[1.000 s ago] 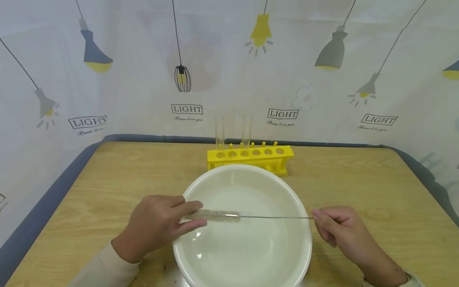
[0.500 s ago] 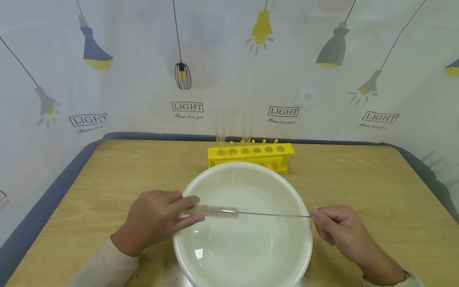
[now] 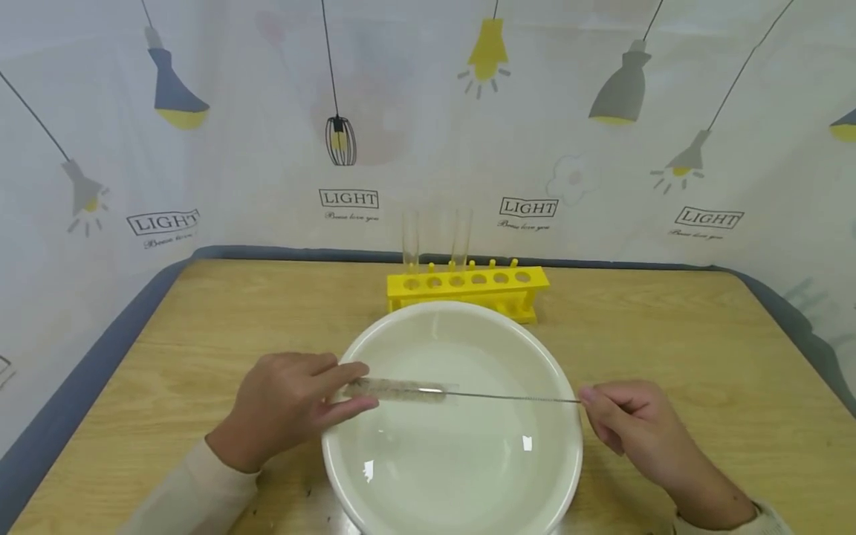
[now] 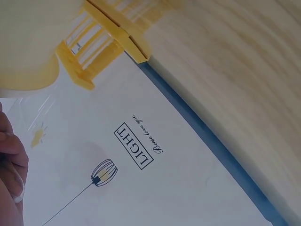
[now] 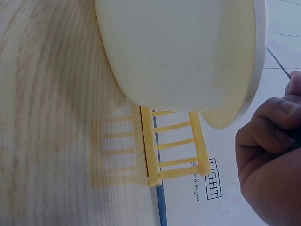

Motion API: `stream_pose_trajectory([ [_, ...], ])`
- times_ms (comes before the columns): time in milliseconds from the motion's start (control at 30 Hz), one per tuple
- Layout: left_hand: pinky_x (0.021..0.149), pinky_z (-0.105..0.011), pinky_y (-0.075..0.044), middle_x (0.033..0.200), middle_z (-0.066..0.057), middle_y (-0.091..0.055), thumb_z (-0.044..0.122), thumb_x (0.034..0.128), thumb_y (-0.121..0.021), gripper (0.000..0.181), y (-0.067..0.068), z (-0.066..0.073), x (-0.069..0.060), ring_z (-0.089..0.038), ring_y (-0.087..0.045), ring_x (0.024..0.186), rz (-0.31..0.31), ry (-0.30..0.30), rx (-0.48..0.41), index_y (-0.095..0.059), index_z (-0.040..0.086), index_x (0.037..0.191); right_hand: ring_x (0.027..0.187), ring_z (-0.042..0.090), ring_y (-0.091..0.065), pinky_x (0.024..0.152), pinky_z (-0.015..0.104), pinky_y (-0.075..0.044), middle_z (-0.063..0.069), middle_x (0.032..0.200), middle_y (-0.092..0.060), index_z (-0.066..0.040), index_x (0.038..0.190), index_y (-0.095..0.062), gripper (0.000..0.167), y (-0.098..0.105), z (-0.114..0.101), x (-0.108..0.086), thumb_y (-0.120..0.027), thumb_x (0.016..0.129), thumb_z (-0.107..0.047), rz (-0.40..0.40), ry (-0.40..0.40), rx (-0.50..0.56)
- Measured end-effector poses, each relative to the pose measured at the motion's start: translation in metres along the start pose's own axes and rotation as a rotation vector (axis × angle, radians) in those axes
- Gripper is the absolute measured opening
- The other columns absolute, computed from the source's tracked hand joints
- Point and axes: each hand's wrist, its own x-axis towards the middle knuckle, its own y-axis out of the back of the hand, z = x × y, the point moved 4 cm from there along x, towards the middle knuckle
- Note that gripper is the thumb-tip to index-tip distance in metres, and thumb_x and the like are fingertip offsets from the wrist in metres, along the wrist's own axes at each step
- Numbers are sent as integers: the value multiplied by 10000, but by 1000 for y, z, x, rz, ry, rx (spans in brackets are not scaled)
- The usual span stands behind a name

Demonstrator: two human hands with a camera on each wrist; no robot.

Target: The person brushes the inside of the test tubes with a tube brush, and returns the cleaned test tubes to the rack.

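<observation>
A clear test tube [image 3: 452, 388] lies level over the white basin [image 3: 574, 461] in the head view. My left hand [image 3: 289, 394] grips its left end between thumb and fingers. Inside the tube sit the pale bristles of a test tube brush [image 3: 394, 389], whose twisted wire runs out to the right. At the basin's right rim my right hand [image 3: 642, 423] pinches the end of that wire. The right wrist view shows the curled fingers [image 5: 268, 117] and a bit of wire [image 5: 278, 62]. Only part of the left hand [image 4: 11, 165] appears in the left wrist view.
Behind the basin stands a yellow test tube rack [image 3: 468, 282] with two upright clear tubes [image 3: 411, 241] at its left part. The basin holds water. Wooden tabletop [image 3: 221, 319] surrounds it, with a lamp-patterned cloth [image 3: 428, 148] at the back.
The tube and left hand have shifted slightly away from me and a little left, so the wire now slopes slightly down to the right. The right hand is nearly still.
</observation>
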Motion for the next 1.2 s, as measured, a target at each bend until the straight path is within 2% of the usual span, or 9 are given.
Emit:
stream_pose_trajectory([
  [333, 386, -187, -318, 596, 78, -578, 566, 1003, -492, 464, 0, -3, 2, -31, -418, 419, 3, 16, -4, -735, 190, 877, 405, 199, -307, 376, 231, -292, 79, 505, -346, -69, 584, -403, 466, 3, -9, 6, -373, 985, 167, -6, 11, 32],
  [467, 386, -198, -330, 605, 77, -583, 577, 1001, -485, 469, -3, -4, 0, -38, -433, 427, -25, 39, -2, -728, 196, 879, 414, 188, -282, 367, 223, -264, 69, 519, -331, -70, 589, -370, 466, 4, -8, 7, -351, 984, 177, 12, 31, 67],
  [600, 390, -187, -335, 617, 75, -601, 582, 1004, -472, 481, -4, -3, 0, -31, -446, 432, -44, 47, -5, -727, 194, 879, 411, 162, -262, 363, 205, -235, 57, 513, -305, -59, 591, -359, 472, 5, -5, 5, -303, 968, 218, 22, 91, 146],
  [700, 387, -181, -320, 616, 71, -602, 580, 1010, -461, 488, -2, -3, 1, -29, -437, 428, -36, 49, 3, -722, 190, 877, 409, 145, -259, 361, 204, -222, 53, 508, -297, -46, 591, -360, 479, 6, -3, 7, -260, 962, 240, 27, 148, 206],
  [800, 389, -192, -322, 615, 69, -596, 584, 1010, -454, 494, -2, -4, 1, -34, -439, 432, -35, 58, 10, -720, 190, 876, 408, 138, -263, 362, 203, -220, 49, 507, -303, -47, 590, -363, 488, 6, -2, 8, -242, 967, 238, 41, 166, 221],
  [1033, 394, -165, -310, 612, 80, -588, 571, 1014, -458, 479, -5, -1, -3, -21, -431, 435, -37, 64, -16, -715, 193, 871, 399, 139, -260, 359, 201, -220, 55, 495, -308, -44, 585, -357, 490, 6, -1, 5, -230, 970, 233, 62, 166, 229],
  [1200, 390, -188, -324, 618, 67, -592, 581, 1018, -435, 507, -5, -2, -1, -34, -440, 433, -44, 71, 1, -711, 181, 875, 399, 142, -253, 356, 211, -210, 57, 494, -311, -42, 581, -357, 495, 7, -1, 5, -218, 975, 225, 84, 168, 254],
])
